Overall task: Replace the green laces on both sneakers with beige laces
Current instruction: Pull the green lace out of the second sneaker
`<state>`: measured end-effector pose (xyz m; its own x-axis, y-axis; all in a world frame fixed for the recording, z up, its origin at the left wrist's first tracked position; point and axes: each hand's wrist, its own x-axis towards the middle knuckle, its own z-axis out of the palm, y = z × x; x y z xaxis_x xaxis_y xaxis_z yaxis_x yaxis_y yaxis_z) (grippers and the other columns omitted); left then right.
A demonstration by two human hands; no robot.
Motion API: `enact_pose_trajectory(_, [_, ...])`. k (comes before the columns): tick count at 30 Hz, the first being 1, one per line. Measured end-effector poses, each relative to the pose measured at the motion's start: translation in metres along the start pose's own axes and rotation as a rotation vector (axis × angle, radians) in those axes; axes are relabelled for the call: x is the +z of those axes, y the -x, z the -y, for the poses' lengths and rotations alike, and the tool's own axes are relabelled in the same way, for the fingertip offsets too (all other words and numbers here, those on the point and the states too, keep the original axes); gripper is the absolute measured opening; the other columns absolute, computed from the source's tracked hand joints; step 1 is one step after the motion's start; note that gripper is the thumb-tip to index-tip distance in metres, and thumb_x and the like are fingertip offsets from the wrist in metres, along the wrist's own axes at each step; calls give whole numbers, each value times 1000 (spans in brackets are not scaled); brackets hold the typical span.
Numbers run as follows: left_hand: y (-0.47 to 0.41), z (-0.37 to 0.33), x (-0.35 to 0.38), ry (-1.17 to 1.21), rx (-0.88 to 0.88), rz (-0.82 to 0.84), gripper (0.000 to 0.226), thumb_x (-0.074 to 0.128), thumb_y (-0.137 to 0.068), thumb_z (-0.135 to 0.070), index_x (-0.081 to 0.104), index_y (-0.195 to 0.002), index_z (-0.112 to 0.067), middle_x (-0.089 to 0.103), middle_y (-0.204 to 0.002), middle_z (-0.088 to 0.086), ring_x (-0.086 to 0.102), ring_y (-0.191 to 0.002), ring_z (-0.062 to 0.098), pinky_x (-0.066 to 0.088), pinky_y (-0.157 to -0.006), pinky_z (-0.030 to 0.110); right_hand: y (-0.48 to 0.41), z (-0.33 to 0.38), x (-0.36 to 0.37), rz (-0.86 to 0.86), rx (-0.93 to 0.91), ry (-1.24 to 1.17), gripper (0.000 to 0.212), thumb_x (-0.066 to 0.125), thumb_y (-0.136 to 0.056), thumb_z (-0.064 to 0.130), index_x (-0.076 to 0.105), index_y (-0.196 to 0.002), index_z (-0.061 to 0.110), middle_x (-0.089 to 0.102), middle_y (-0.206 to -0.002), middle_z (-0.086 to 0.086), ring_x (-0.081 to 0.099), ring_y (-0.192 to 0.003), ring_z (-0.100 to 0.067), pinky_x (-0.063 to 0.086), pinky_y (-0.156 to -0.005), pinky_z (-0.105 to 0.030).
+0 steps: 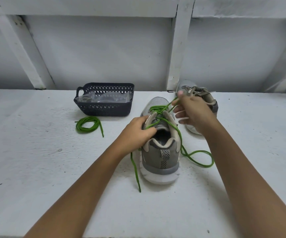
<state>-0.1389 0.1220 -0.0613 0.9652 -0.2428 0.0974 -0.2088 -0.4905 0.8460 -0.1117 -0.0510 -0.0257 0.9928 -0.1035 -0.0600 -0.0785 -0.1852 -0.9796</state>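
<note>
Two sneakers to deal with, head view only. Looking down at the near sneaker (161, 152), heel toward the camera, sitting on the white shelf (53, 169) with the green lace (178, 133) partly undone and trailing off both sides. Left hand (137, 133) gripping the collar, fingers curled round the left side, thumb at the opening, pinning the shoe down. Right hand (193, 112) pinching a strand of that lace up over the toe end, other fingers loosely spread. Far sneaker (199, 93) parked just behind the right hand, by the white post, apparently laced in beige already. Second green lace (87, 125) coiled loose on the shelf just in front of the dark basket (104, 109).

Handling-wise: thin round cord, soft and floppy, weighs next to nothing, probably a bit grabby in the eyelets. Best pinched close to an eyelet and drawn straight out, with the collar held firm. Light shoe too, so likely to slide along otherwise.

Hard to make out: clear plastic bag (108, 98) in the basket with something pale inside, maybe the beige laces, can't say. Can't count the eyelets left to clear either, too tangled near the right hand. Most of the far sneaker's middle covered by that hand as well.
</note>
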Motion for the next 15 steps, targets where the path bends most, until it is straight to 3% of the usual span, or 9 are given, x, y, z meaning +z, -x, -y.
enact_pose_trajectory(2, [0,-1,0,2,4,2,42,45,-67,-34,64,-101,-19,63,-96,-2,58,-90,12,43,-71,16,4,-6,2,95,-89,364,33,53,-96,32,67,-88,3,59,-71,-5,55,-64,-15,49,-54,-25])
enact_pose_trajectory(4, [1,-2,0,5,8,-2,43,45,-67,-34,64,-103,-20,62,-95,-5,57,-89,10,41,-68,9,3,-7,2,28,-175,431,27,55,-95,23,67,-85,1,61,-67,-5,57,-63,-16,51,-57,-25])
enact_pose_trajectory(7, [1,-2,0,-3,2,2,38,50,-73,-33,64,-105,-19,61,-96,-4,57,-91,11,40,-67,8,-1,-1,-6,-130,-139,-17,28,45,-100,19,57,-76,10,59,-62,-4,57,-50,-11,52,-49,-21])
enact_pose_trajectory(9, [1,-1,0,-1,10,6,35,50,-73,-33,64,-101,-17,62,-96,0,58,-89,14,40,-64,10,-5,4,-13,-249,-125,-292,32,37,-103,25,50,-76,13,56,-59,-6,54,-43,-11,53,-48,-26])
enact_pose_trajectory(11, [1,-1,-1,-2,15,5,41,46,-68,-34,64,-100,-15,63,-97,3,57,-86,12,38,-62,8,-6,6,-11,-243,-90,-340,35,33,-102,36,48,-78,15,55,-59,-7,52,-44,-13,50,-49,-28])
enact_pose_trajectory(13, [1,-1,-1,-2,13,3,43,46,-67,-34,64,-101,-15,63,-98,3,57,-87,11,39,-64,8,-2,3,-2,-90,-20,-148,37,37,-99,43,53,-81,15,55,-61,-4,51,-50,-13,47,-53,-26])
enact_pose_trajectory(15, [1,0,-1,-2,12,10,41,46,-67,-34,64,-100,-17,64,-96,2,58,-88,12,41,-65,11,4,-3,5,70,-60,198,29,48,-97,35,60,-83,11,54,-63,-1,51,-58,-14,47,-59,-31])
